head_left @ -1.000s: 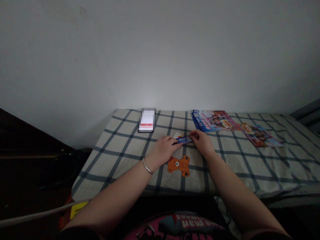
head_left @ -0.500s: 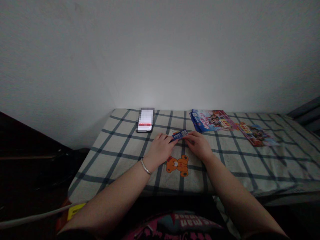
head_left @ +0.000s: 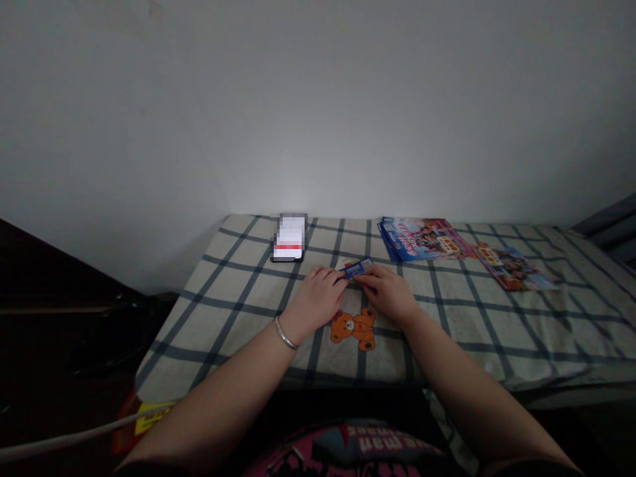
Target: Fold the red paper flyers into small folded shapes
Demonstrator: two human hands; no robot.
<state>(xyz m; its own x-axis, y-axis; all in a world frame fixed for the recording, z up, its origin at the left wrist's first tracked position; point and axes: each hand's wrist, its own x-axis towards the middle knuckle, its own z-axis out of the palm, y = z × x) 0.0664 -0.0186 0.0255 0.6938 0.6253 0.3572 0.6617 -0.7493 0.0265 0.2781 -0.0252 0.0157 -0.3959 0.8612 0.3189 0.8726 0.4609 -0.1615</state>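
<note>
A small piece of folded blue paper [head_left: 358,267] with a QR code lies between my two hands, low over the checked tablecloth [head_left: 238,324]. My left hand [head_left: 320,295], with a silver bangle at the wrist, has its fingers closed on the paper's left end. At the right end, my right hand [head_left: 390,290] pinches the paper's near edge, its fingertips close to the left ones. The underside of the paper and some fingertips are hidden. Just in front of the hands, an orange teddy bear print [head_left: 352,328] shows on the cloth.
A lit phone [head_left: 289,237], its screen blurred, lies at the back left by the wall [head_left: 318,106]. Colourful printed flyers [head_left: 422,237] overlap at the back right, and another flyer [head_left: 514,266] lies farther right. A yellow-labelled red object [head_left: 149,417] is below the table's left front.
My right hand has slid left along the paper's near edge, nearer my left hand, uncovering the QR code end. The left hand has hardly moved and keeps its hold.
</note>
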